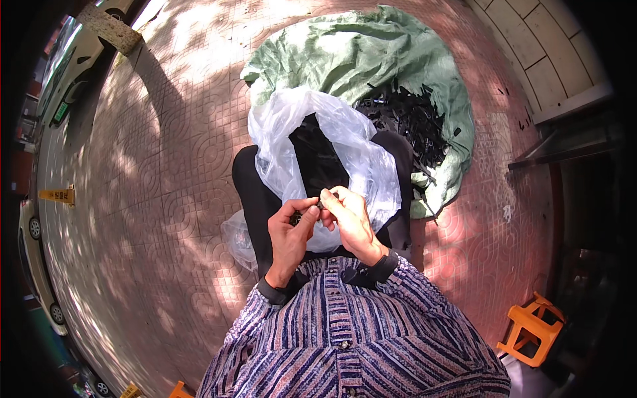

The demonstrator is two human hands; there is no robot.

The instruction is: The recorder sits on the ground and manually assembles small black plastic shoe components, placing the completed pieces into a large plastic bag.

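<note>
Between my two hands, over the near side of an open clear plastic bag, is a small dark piece, too small to name. My left hand is closed, pinching it from one side, and more black bits show in its curled fingers. From the other side my right hand pinches at the same piece with thumb and fingertips. The bag rests between my knees with its mouth spread wide, and its inside looks dark. Past it lies a pile of thin black strip-like pieces on a green woven sack.
Patterned red paving surrounds me, with a few black pieces scattered at right. An orange plastic stool stands at the lower right. A tiled wall borders the upper right. Parked cars and a stone post are at left.
</note>
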